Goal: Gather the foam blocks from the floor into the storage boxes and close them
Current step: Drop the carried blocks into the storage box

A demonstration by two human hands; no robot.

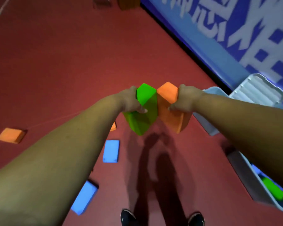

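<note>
Green block (pixel 145 110) and orange block (pixel 168 105) gripped in hands; wall writing unreadable.

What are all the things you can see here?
Green blocks: two held in the left hand, pressed side to side against the orange ones; one more green inside the near box.
Orange blocks: two held in the right hand; one on the floor far left; a corner of another shows under the left arm.
Blue blocks: two on the floor, one below the hands, one nearer the feet.
Boxes: two, pale blue-grey, on the right; far box with its lid open against the wall, near box at lower right.
Floor: red.
Wall: blue with white marks.
Shoes: two, black, bottom edge.
Left hand, right hand: bare.
</note>
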